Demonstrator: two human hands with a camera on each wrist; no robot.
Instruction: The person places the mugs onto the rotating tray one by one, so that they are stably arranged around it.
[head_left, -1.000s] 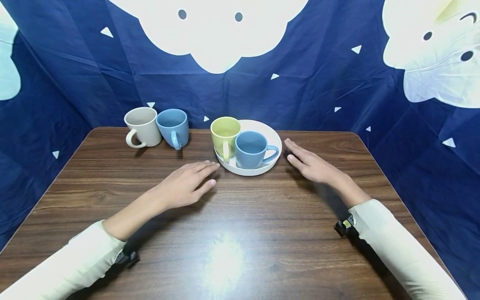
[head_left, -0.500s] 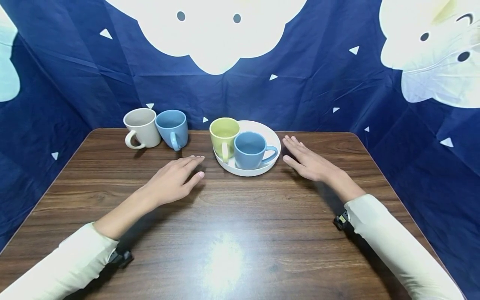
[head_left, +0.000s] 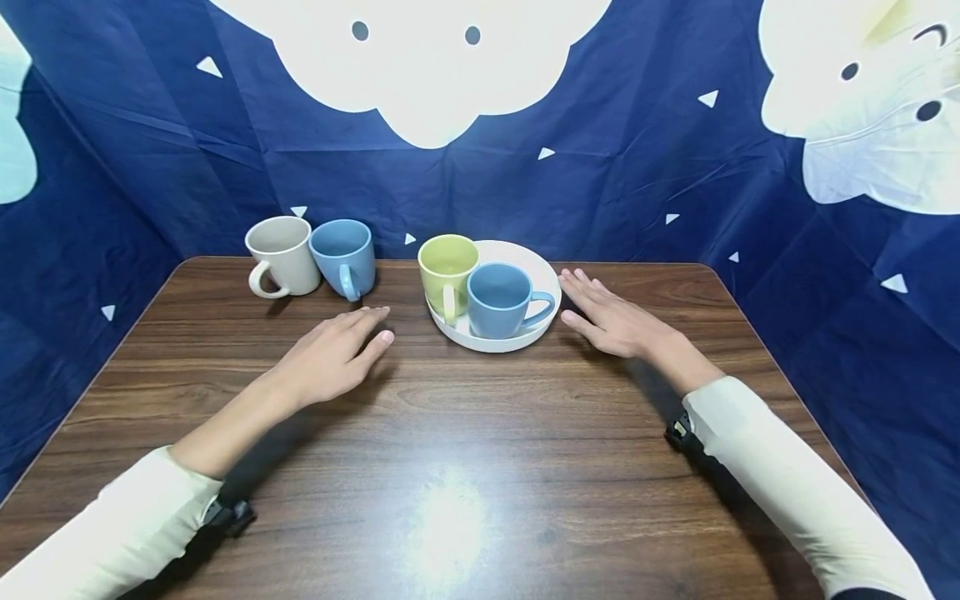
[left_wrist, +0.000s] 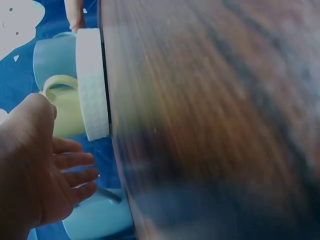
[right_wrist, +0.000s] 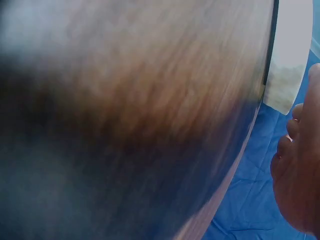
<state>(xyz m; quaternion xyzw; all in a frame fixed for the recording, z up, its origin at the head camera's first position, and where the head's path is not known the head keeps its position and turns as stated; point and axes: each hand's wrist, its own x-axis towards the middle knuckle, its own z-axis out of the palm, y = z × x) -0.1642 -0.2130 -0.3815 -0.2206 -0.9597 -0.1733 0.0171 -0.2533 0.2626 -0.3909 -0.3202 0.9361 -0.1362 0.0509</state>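
A white round dish (head_left: 480, 342) with a raised rim stands at the back middle of the table, bearing a green mug (head_left: 442, 287) and a blue cup (head_left: 497, 312) with its handle to the right. My right hand (head_left: 618, 321) is at the dish's right side, fingers extended, fingertips right at the rim. To the left of the dish my left hand (head_left: 326, 354) hovers palm down with straight fingers, apart from everything, holding nothing. Beyond it stand a second blue mug (head_left: 343, 258) and a light grey mug (head_left: 288, 262), side by side and upright.
The brown wooden table (head_left: 480, 433) ends at a blue cloth backdrop (head_left: 480, 192) with white cloud shapes, close behind the mugs and dish. Cloth also hangs along both sides. A black wrist camera (head_left: 232, 517) sits under the left sleeve.
My left hand has drawn away from the dish to the left, toward the blue and grey mugs. My right hand has shifted slightly left to the dish's rim. Mugs and dish stay put.
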